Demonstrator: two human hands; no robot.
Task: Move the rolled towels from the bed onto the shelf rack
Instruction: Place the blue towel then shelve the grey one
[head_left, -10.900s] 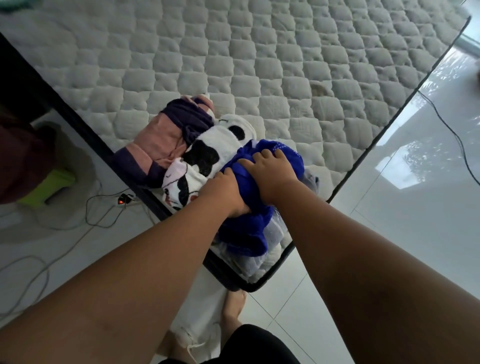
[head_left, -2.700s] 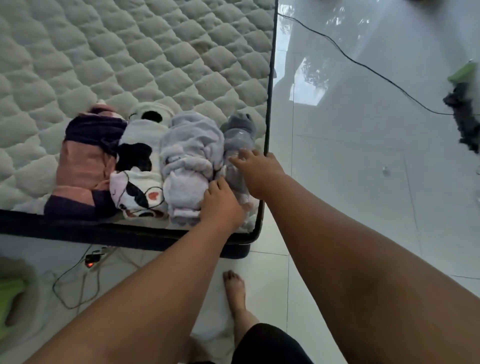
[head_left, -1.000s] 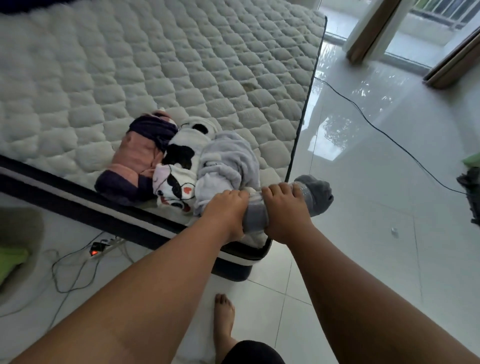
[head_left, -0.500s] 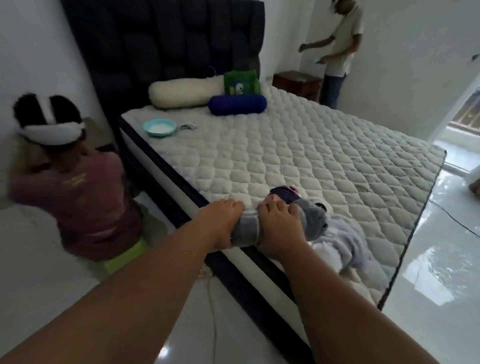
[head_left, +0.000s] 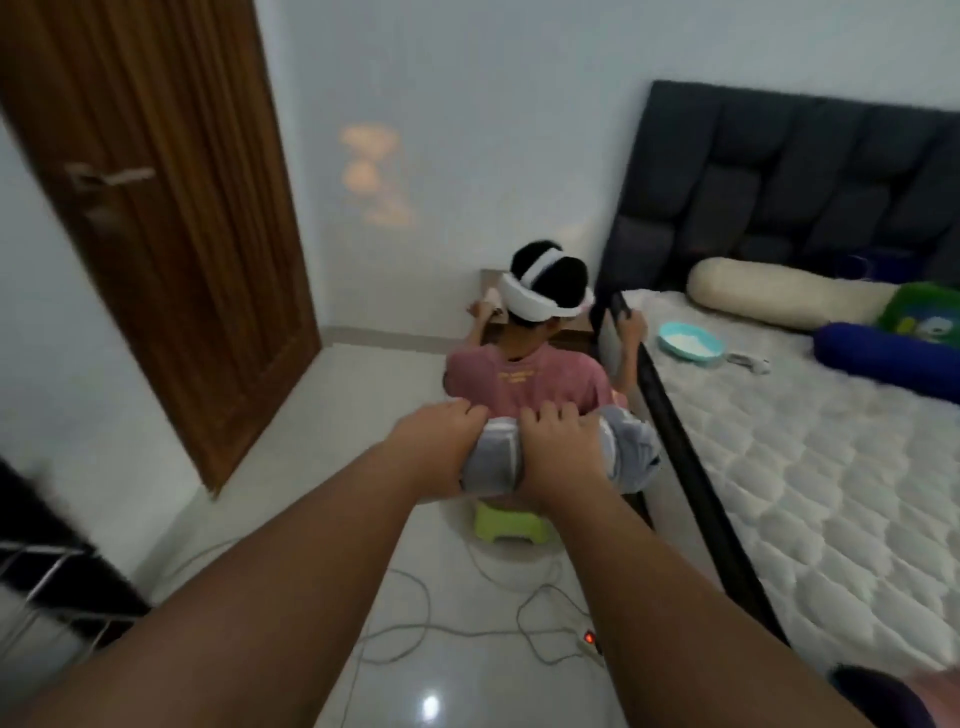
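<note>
A grey rolled towel is held level in the air in front of me, above the floor beside the bed. My left hand grips its left end and my right hand grips its middle. The bed with its white quilted mattress lies to the right. A dark metal rack shows at the lower left edge, blurred. One end of another rolled towel peeks in at the bottom right corner.
A person in a pink shirt sits on a green stool straight ahead, close to the bed's side. White cables and a power strip lie on the tiled floor. A brown door stands at the left.
My view has swung left, away from the mattress toward the floor and door. Both hands carried the grey towel off the bed; the rack has come into view at the left.
</note>
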